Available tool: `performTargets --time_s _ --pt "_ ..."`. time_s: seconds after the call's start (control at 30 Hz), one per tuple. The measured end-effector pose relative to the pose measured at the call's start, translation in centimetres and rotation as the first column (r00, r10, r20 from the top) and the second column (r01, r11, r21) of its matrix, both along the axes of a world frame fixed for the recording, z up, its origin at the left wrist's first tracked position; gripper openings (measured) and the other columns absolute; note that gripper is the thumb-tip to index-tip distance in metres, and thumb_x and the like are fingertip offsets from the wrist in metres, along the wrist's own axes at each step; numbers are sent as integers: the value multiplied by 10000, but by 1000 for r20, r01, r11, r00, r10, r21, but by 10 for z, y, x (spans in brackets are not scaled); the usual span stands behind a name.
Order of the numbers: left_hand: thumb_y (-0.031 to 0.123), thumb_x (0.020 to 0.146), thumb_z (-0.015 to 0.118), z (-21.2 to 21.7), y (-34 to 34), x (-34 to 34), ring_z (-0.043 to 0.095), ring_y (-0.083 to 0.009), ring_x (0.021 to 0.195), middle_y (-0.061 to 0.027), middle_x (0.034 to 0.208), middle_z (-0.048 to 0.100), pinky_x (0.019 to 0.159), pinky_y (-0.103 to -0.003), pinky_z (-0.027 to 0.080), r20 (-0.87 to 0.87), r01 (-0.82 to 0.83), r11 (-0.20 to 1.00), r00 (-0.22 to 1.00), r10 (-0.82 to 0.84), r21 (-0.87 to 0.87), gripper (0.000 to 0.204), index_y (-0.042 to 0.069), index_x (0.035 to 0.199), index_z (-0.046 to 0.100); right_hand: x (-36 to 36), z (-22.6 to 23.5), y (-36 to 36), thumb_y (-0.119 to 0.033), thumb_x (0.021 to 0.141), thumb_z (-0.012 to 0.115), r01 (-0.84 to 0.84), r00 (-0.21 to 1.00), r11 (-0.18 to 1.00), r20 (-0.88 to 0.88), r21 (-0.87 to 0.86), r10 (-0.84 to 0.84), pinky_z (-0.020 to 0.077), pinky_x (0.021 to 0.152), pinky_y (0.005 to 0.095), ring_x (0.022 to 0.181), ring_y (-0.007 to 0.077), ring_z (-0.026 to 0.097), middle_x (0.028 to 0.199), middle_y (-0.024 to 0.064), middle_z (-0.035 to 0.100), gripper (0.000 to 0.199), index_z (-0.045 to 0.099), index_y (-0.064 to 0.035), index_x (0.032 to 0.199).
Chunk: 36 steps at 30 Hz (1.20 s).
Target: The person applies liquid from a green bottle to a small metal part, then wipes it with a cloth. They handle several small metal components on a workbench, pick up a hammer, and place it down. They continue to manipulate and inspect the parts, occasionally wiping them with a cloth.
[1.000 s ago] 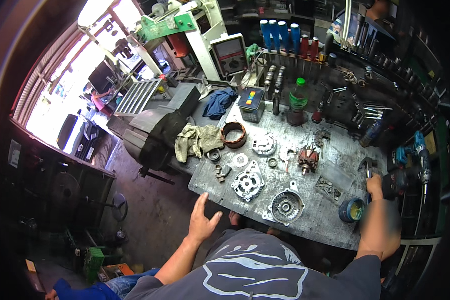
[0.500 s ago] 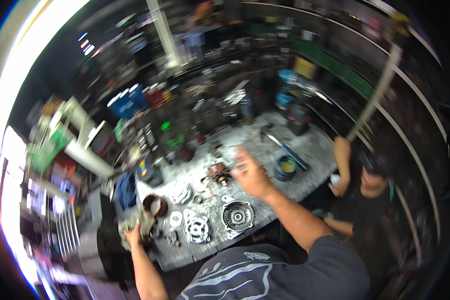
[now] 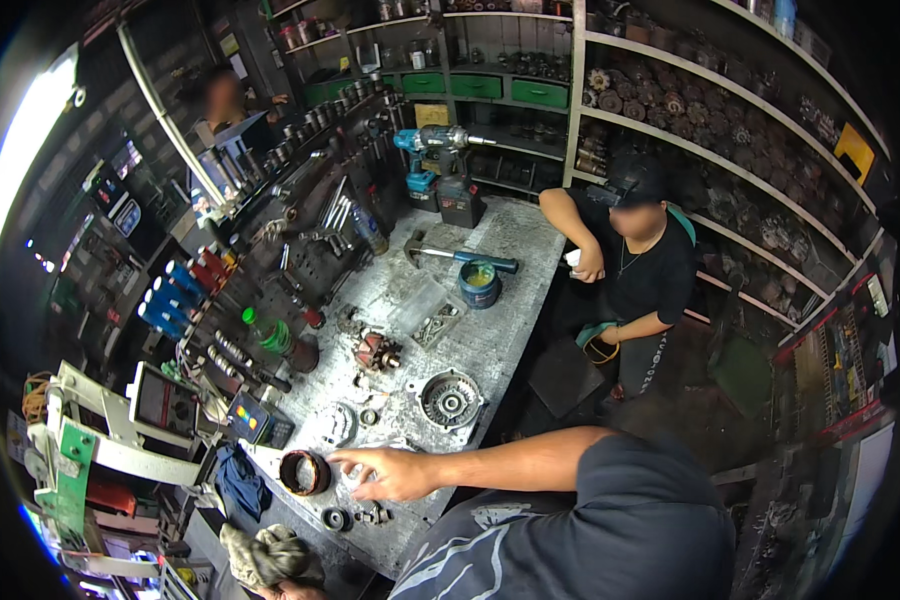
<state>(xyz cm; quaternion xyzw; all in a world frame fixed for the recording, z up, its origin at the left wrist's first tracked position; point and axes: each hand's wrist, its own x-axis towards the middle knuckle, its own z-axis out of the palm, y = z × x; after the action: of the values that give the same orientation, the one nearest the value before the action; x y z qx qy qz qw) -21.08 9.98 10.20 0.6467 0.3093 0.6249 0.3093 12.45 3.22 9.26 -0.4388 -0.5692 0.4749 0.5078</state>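
My right hand [image 3: 398,473] reaches left over the near end of the metal workbench, open, with its fingers apart. Its fingertips are beside a dark ring with copper windings [image 3: 304,472]; whether they touch it I cannot tell. A pale metal part shows partly beneath the hand. Down at the lower edge, my left hand [image 3: 295,590] is closed on a crumpled, mottled rag [image 3: 268,556], most of the hand being cut off by the picture edge. Close by lie a small round pulley [image 3: 336,519], a finned round metal housing [image 3: 450,399] and a reddish rotor [image 3: 375,352].
Farther along the bench are a hammer [image 3: 462,258], a blue tub of grease [image 3: 479,285], a clear tray [image 3: 428,312] and a cordless impact wrench [image 3: 435,150]. Screwdrivers and sockets line the left side. A seated person [image 3: 640,260] is beyond the bench's right edge.
The view has swung and steadied. My right hand has gone from above the rotor to beside the copper-wound ring, over the near parts. My left hand stays with the rag, now lower in view.
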Motion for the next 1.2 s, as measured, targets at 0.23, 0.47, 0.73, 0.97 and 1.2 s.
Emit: performTargets --time_s 0.23,0.47,0.73,0.97,1.2 --pt "2 832 681 32 -34 45 714 -258 953 -168 1005 758 907 -412 550 -587 -96 980 809 -26 -176 298 -72 1120 683 -130 30 64 -214 1085 700 -268 904 963 -344 3 252 514 1059 343 1155 102 623 1252 29 781 279 759 -38 1294" --pt "688 847 876 24 -52 15 341 -370 1626 -215 1745 350 1301 -542 318 -329 -154 984 928 175 90 1252 31 1729 278 -152 49 78 -267 1140 651 -321 693 945 -695 -58 193 575 941 324 1037 101 686 1221 46 784 328 733 -30 1352" --pt "74 980 735 7 0 14 674 -315 1312 -173 1411 701 1131 -444 514 -163 -53 984 986 25 -169 481 -38 1440 655 -160 43 79 -281 1115 639 -543 741 805 -587 -240 325 450 1165 368 1309 164 592 1429 72 676 457 607 -33 1497" --pt "11 1069 633 -35 6 20 689 -245 1217 -130 1382 716 1077 -423 541 102 -240 958 961 257 -157 314 -31 1377 673 -150 19 57 -60 1008 774 -431 864 854 -405 -291 299 475 1173 345 1330 178 594 1490 118 634 689 465 26 1618" --pt "10 1063 611 -16 -13 38 671 -240 1228 -112 1351 719 1080 -423 524 -19 -189 977 982 188 -96 279 -24 1329 688 -128 20 48 -116 1046 745 -534 831 780 -370 -327 415 516 1051 308 1175 105 620 1274 31 729 429 651 33 1437"
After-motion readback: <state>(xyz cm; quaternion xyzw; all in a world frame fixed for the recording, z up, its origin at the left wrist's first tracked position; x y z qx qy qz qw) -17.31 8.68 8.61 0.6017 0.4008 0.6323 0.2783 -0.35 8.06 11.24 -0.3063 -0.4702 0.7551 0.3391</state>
